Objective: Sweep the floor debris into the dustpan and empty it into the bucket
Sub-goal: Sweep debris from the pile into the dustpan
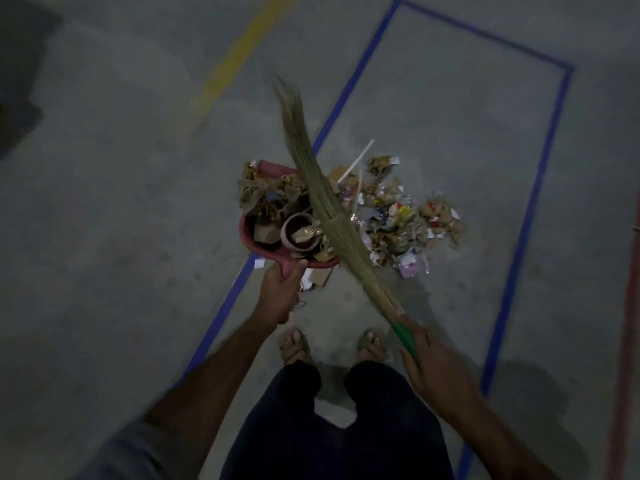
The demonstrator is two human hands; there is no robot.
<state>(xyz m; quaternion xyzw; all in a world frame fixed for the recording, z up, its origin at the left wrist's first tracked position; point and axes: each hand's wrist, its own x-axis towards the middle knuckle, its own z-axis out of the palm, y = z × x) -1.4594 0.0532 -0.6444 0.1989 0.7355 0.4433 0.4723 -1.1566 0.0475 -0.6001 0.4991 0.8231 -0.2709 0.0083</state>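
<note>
A red dustpan is heaped with dry leaves, paper scraps and a round cup. My left hand grips its handle from below. A long grass broom with a green handle slants from lower right to upper left, its bristles lying across the right side of the pan. My right hand holds the green handle. A pile of debris of wrappers, paper and leaves lies on the floor just right of the pan. No bucket is in view.
The grey concrete floor carries a blue tape rectangle around the debris and a yellow stripe at the upper left. My feet in sandals stand just below the pile. A red line runs along the right edge.
</note>
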